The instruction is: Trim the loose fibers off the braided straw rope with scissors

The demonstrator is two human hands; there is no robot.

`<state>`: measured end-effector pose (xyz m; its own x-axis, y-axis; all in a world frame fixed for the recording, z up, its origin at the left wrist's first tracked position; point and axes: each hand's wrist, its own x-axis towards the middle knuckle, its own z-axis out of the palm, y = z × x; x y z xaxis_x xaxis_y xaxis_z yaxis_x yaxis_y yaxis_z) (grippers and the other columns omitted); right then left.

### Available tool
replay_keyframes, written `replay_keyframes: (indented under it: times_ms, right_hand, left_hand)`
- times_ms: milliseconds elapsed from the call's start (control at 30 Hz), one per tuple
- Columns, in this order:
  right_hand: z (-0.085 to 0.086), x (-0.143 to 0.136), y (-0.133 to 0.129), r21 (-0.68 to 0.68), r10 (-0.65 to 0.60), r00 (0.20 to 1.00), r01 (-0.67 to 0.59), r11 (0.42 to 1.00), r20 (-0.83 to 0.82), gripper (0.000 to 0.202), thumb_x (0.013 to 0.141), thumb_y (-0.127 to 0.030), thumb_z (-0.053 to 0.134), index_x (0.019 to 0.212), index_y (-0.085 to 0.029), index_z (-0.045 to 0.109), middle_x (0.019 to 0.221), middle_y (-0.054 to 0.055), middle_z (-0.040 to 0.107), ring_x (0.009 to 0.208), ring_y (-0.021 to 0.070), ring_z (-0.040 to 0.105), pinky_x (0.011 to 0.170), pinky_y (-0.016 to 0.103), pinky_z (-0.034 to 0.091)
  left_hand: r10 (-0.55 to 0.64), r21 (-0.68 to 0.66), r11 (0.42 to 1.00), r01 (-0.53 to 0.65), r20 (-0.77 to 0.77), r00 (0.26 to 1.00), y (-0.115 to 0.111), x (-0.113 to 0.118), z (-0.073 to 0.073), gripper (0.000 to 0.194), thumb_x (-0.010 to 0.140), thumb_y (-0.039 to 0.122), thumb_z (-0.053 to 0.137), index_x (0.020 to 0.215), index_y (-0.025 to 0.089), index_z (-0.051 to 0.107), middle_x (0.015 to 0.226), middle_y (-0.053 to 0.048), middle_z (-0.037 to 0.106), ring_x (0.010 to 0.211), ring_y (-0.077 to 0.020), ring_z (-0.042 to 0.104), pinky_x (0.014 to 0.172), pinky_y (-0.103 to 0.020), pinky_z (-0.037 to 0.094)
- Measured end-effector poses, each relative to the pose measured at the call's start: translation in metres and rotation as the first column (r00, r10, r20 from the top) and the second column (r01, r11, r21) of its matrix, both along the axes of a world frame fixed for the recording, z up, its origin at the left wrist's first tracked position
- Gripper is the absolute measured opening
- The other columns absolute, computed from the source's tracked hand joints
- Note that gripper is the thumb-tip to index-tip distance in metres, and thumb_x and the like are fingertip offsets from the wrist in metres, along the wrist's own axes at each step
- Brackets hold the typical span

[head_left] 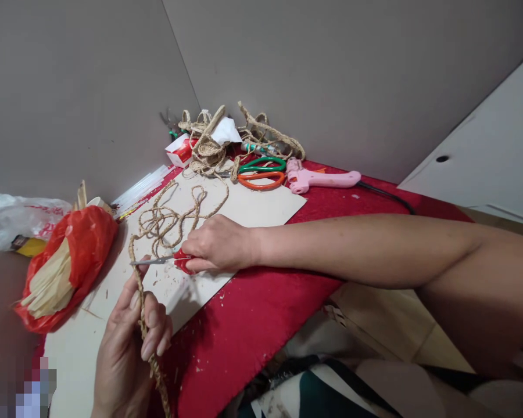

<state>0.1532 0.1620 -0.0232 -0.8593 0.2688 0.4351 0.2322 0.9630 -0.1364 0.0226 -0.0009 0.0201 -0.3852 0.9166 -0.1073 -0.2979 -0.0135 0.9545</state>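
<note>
My left hand (133, 334) is closed on a braided straw rope (142, 310), pinched between thumb and fingers. One end of the rope hangs down past my palm; the other runs up and joins loose coils (169, 220) on the white board. My right hand (218, 247) grips small red-handled scissors (157, 260). Their blades point left and meet the rope just above my left fingertips. Whether the blades are apart around the rope is too small to tell.
A red plastic bag (93, 238) of pale dry strips stands at left beside a clear bag (9, 215). Behind the white board (270, 215) lie green and orange-handled scissors (261, 174), a pink glue gun (322, 179) with its cord, and a rope pile (211, 148). Red cloth (261, 307) covers the table.
</note>
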Motion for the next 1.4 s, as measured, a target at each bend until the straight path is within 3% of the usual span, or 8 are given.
replay_keyframes:
  times_ms: [200, 367, 533, 667, 933, 1100, 1300, 1400]
  right_hand:
    - [0.005, 0.003, 0.002, -0.061, -0.018, 0.997, 0.013, 0.998, -0.075, 0.043, 0.086, -0.053, 0.043, 0.084, -0.016, 0.065, 0.082, 0.005, 0.070, 0.069, 0.0139, 0.058, 0.053, 0.027, 0.018]
    - [0.012, 0.009, 0.000, -0.024, -0.067, 0.997, 0.067, 0.997, 0.023, 0.045, 0.083, -0.057, 0.045, 0.089, -0.017, 0.065, 0.085, 0.006, 0.070, 0.070, 0.0171, 0.060, 0.053, 0.027, 0.022]
    - [0.016, 0.010, 0.000, 0.034, -0.086, 0.990, 0.083, 0.996, 0.113, 0.046, 0.084, -0.055, 0.045, 0.091, -0.014, 0.066, 0.085, 0.011, 0.070, 0.070, 0.0208, 0.063, 0.055, 0.028, 0.031]
    - [0.019, 0.010, -0.002, 0.054, -0.088, 0.982, 0.080, 0.995, 0.167, 0.045, 0.086, -0.052, 0.045, 0.086, -0.012, 0.067, 0.082, 0.013, 0.071, 0.072, 0.0232, 0.065, 0.055, 0.029, 0.032]
    - [0.022, 0.012, 0.007, 0.002, -0.027, 0.986, 0.027, 1.000, 0.164, 0.031, 0.089, -0.038, 0.048, 0.081, -0.016, 0.068, 0.080, 0.008, 0.072, 0.069, 0.0170, 0.063, 0.053, 0.027, 0.023]
    - [0.025, 0.015, 0.007, -0.050, -0.095, 0.990, 0.100, 0.994, 0.101, 0.038, 0.085, -0.049, 0.048, 0.084, -0.016, 0.069, 0.080, 0.008, 0.072, 0.068, 0.0182, 0.063, 0.052, 0.026, 0.021]
    - [0.019, 0.012, 0.004, 0.039, -0.060, 0.992, 0.056, 0.998, 0.109, 0.044, 0.084, -0.053, 0.047, 0.087, -0.015, 0.068, 0.080, 0.010, 0.071, 0.069, 0.0207, 0.063, 0.054, 0.027, 0.027]
    - [0.018, 0.011, 0.006, 0.029, -0.043, 0.988, 0.039, 0.999, 0.147, 0.036, 0.088, -0.044, 0.047, 0.084, -0.015, 0.068, 0.081, 0.008, 0.071, 0.071, 0.0192, 0.064, 0.053, 0.027, 0.024]
  left_hand:
    - [0.097, -0.009, 0.995, -0.099, -0.115, 0.989, 0.002, -0.003, -0.005, 0.039, 0.081, 0.020, 0.063, 0.120, 0.020, 0.062, 0.050, 0.007, 0.048, 0.034, -0.0028, 0.031, 0.038, -0.015, 0.035]
    - [0.279, -0.104, 0.940, -0.325, -0.311, 0.908, 0.003, -0.003, -0.016, 0.050, 0.071, 0.029, 0.075, 0.119, 0.022, 0.063, 0.058, 0.003, 0.060, 0.044, -0.0065, 0.045, 0.043, -0.016, 0.037]
    - [0.322, -0.106, 0.909, -0.402, -0.433, 0.842, 0.007, 0.006, -0.021, 0.053, 0.071, 0.035, 0.075, 0.121, 0.020, 0.063, 0.058, 0.004, 0.058, 0.046, -0.0063, 0.043, 0.044, -0.015, 0.035]
    - [0.306, -0.103, 0.906, -0.412, -0.514, 0.801, 0.008, 0.006, -0.022, 0.051, 0.073, 0.036, 0.074, 0.121, 0.020, 0.064, 0.058, 0.004, 0.058, 0.047, -0.0061, 0.043, 0.045, -0.015, 0.036]
    - [0.276, -0.087, 0.938, -0.336, -0.400, 0.874, 0.009, -0.008, -0.027, 0.051, 0.073, 0.030, 0.074, 0.123, 0.022, 0.063, 0.056, 0.005, 0.057, 0.049, -0.0068, 0.046, 0.048, -0.015, 0.037]
    - [0.307, -0.045, 0.921, -0.386, -0.523, 0.795, 0.008, -0.003, -0.024, 0.049, 0.075, 0.035, 0.072, 0.122, 0.023, 0.064, 0.056, 0.005, 0.057, 0.048, -0.0072, 0.044, 0.046, -0.016, 0.037]
    - [0.275, -0.031, 0.924, -0.380, -0.638, 0.719, 0.004, -0.002, -0.028, 0.046, 0.078, 0.038, 0.069, 0.121, 0.022, 0.064, 0.056, 0.005, 0.059, 0.048, -0.0067, 0.045, 0.049, -0.017, 0.038]
    - [0.255, -0.052, 0.937, -0.346, -0.577, 0.776, 0.005, -0.004, -0.027, 0.044, 0.078, 0.035, 0.070, 0.121, 0.024, 0.065, 0.058, 0.005, 0.058, 0.049, -0.0061, 0.044, 0.048, -0.016, 0.037]
